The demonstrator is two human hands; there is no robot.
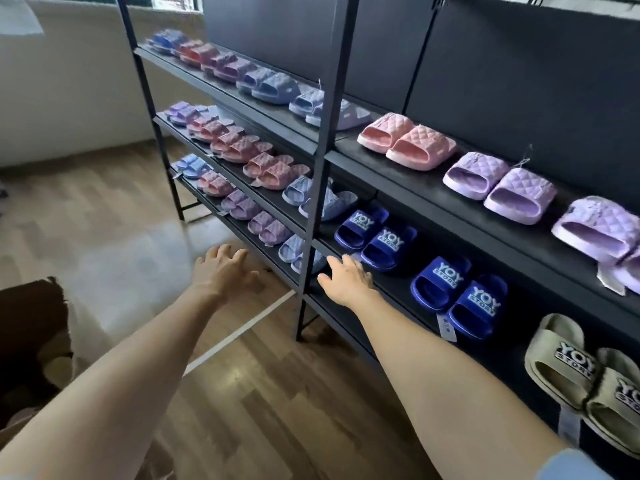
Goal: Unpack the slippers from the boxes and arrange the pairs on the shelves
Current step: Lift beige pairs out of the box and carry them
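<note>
My right hand [346, 284] is empty, fingers spread, at the front lip of the shelf rack [322, 188]. My left hand [221, 268] hangs open beside it, over the floor. I judge I'm squaring up a pair: the blue slippers [375, 239] sit just beyond my right fingertips. Next comes a light nudge, then the box [31, 323] behind my left hand.

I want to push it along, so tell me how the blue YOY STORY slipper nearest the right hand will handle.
The blue slipper looks like thick moulded foam, so probably light and stiff. Its flat sole lies on the shelf, so it should slide rather than roll or tip. Its wide strap probably gives easy grip.
</note>
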